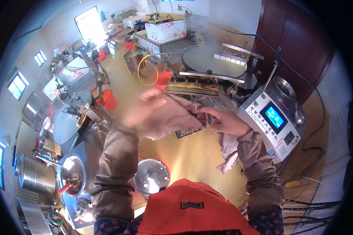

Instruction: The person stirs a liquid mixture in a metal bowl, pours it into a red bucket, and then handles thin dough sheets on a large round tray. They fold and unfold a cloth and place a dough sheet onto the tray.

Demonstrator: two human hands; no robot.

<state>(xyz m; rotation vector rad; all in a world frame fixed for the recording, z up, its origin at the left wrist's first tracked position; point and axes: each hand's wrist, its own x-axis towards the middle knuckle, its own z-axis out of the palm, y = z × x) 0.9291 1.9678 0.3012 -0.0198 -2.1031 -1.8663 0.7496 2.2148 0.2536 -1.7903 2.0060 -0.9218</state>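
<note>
A pinkish-grey cloth [170, 117] is stretched between my two hands in front of my chest. My left hand [145, 107], a little blurred, is closed on its upper left part, with the thumb toward the right. My right hand [230, 122] pinches the bunched right side of the cloth between thumb and fingers. A loose end of the cloth hangs below my right wrist. Just beyond the cloth sits a metal frame [192, 85] with a yellowish-brown edge, beside a large round griddle plate [211, 60]. A dark perforated piece partly shows under the cloth.
To the right stands a white control box [268, 127] with a lit blue screen, a metal bowl [284, 88] and a ladle [299, 116] by it. Below my hands is a round metal-coloured vessel [152, 176]. A second griddle machine [68, 123] and a steel pot [37, 174] stand left.
</note>
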